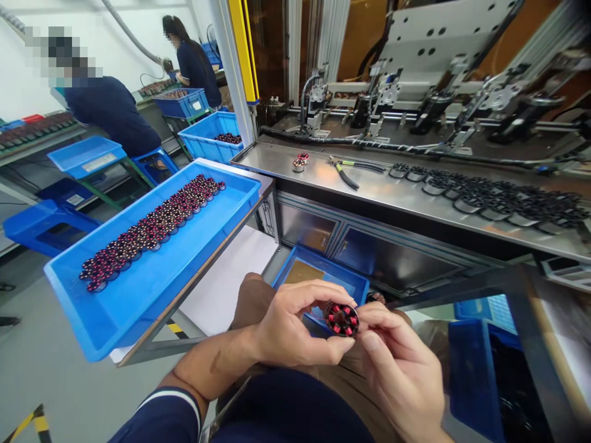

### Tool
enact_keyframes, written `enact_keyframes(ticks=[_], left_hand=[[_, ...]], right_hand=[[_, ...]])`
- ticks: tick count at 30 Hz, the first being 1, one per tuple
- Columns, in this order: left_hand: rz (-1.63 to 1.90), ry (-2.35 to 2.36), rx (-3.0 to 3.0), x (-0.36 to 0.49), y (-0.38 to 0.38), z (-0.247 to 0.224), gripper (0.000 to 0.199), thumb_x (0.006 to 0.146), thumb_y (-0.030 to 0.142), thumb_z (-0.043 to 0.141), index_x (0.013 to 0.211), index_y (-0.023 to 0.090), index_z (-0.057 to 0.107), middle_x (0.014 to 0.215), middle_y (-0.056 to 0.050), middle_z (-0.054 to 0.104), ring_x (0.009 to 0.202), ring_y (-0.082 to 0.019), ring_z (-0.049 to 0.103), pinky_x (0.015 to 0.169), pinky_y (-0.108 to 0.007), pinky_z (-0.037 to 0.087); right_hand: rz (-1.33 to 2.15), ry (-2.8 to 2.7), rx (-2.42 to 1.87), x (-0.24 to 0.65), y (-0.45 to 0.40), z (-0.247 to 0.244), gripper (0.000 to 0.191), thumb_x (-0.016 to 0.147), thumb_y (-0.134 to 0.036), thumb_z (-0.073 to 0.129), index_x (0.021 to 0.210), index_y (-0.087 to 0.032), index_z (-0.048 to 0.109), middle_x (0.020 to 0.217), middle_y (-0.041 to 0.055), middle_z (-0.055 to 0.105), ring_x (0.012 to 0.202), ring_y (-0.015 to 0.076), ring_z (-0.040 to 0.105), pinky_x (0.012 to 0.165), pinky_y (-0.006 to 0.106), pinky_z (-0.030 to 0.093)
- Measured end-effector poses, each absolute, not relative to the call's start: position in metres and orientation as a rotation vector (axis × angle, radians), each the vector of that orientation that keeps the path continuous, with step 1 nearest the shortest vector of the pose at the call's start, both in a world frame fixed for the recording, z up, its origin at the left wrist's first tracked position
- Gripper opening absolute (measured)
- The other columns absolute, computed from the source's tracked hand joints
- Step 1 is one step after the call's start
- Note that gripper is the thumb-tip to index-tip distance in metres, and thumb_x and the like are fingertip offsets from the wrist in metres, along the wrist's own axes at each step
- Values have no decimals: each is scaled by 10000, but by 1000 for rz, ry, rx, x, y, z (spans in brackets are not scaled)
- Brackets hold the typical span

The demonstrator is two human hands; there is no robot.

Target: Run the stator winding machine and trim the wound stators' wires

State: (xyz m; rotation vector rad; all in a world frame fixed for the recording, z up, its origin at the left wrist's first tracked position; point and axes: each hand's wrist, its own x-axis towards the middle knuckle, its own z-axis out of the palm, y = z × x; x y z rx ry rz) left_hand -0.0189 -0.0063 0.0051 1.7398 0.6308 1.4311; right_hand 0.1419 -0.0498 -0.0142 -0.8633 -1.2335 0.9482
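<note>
My left hand (pixel 300 323) grips a round motor part (pixel 341 320) with dark red windings, its thumb below and fingers above. The part's open face is turned toward me, over my lap. From the right, my right hand (pixel 399 363) reaches its edge, thumb and fingertips pinched together; whatever lies between those fingertips is too small to make out. To the left, many similar wound parts (pixel 148 231) stand in rows in a blue tray (pixel 203 252).
On the metal bench (pixel 323 178) lie pliers (pixel 346 175), two wound parts (pixel 300 162) and many black parts (pixel 489 194). Machine fixtures (pixel 429 111) stand behind. A blue bin (pixel 364 289) sits below the bench. Two people (pixel 111 111) are at the back left.
</note>
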Motion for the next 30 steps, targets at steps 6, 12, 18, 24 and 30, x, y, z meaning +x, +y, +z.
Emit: enact_keyframes(ticks=[6, 12, 18, 24, 30], left_hand=[[1376, 650, 1722, -17, -7, 9, 465, 614, 107, 778, 1069, 144, 685, 974, -113, 779, 835, -209, 753, 769, -286, 629], [1297, 621, 1507, -17, -10, 6, 468, 576, 43, 727, 1033, 130, 669, 926, -103, 778, 793, -198, 746, 752, -274, 619], [1253, 605, 1449, -17, -10, 5, 479, 559, 21, 705, 1022, 137, 670, 919, -91, 771, 800, -194, 740, 759, -275, 609], [1367, 649, 1572, -14, -11, 9, 468, 581, 63, 730, 1039, 138, 676, 939, -101, 776, 791, -194, 739, 723, -267, 615], [1430, 685, 1623, -8, -12, 16, 448, 584, 92, 750, 1022, 153, 684, 955, -89, 781, 795, -182, 733, 747, -269, 615]], right_hand=[[781, -1303, -898, 148, -51, -12, 118, 908, -116, 619, 827, -190, 663, 768, 40, 642, 778, 172, 635, 676, 293, 537], [825, -1428, -833, 156, -44, -12, 203, 898, -95, 602, 1047, -207, 684, 916, 81, 645, 885, 202, 637, 691, 317, 558], [614, -1571, -773, 157, -39, -5, 313, 826, 6, 647, 1051, -208, 686, 881, 58, 650, 844, 193, 630, 695, 340, 544], [497, -1492, -839, 150, -53, -7, 281, 800, 15, 658, 977, -200, 696, 849, 40, 653, 820, 195, 637, 723, 378, 523], [434, -1537, -741, 148, -56, -8, 351, 771, 40, 652, 1022, -196, 716, 867, 39, 665, 776, 186, 640, 715, 404, 543]])
